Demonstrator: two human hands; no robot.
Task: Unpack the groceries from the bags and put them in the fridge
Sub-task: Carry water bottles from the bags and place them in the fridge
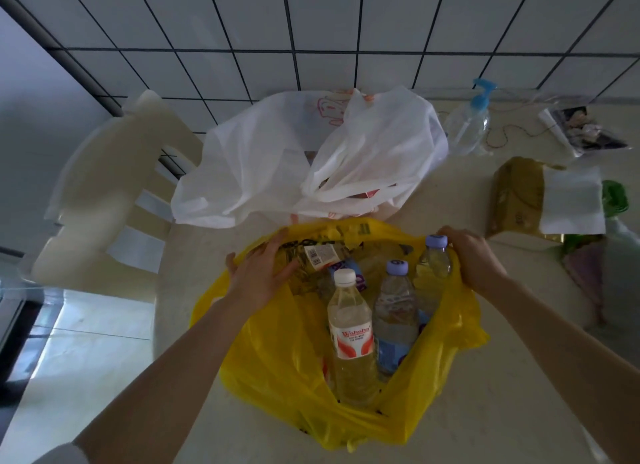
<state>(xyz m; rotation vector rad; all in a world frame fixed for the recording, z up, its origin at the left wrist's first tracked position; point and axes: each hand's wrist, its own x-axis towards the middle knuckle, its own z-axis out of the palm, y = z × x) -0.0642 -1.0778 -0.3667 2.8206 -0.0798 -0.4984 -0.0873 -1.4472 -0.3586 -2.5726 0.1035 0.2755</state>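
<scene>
A yellow plastic bag [277, 353] stands open on the table in front of me. My left hand [260, 273] grips its left rim and my right hand [472, 259] grips its right rim, holding the mouth spread apart. Inside stand a white-capped bottle with a red and white label [351, 335] and two purple-capped water bottles [394, 311] [434, 263]. A packet with a barcode [320, 255] lies near my left fingers. Behind the yellow bag sits a white plastic bag [277, 159], slumped, with its contents hidden.
A pale plastic chair [114, 179] stands left of the table against the tiled wall. On the table's [485, 411] right side are a blue-topped pump bottle [469, 124], a gold tissue box [516, 197], a green object [616, 195] and a clear packet [585, 128].
</scene>
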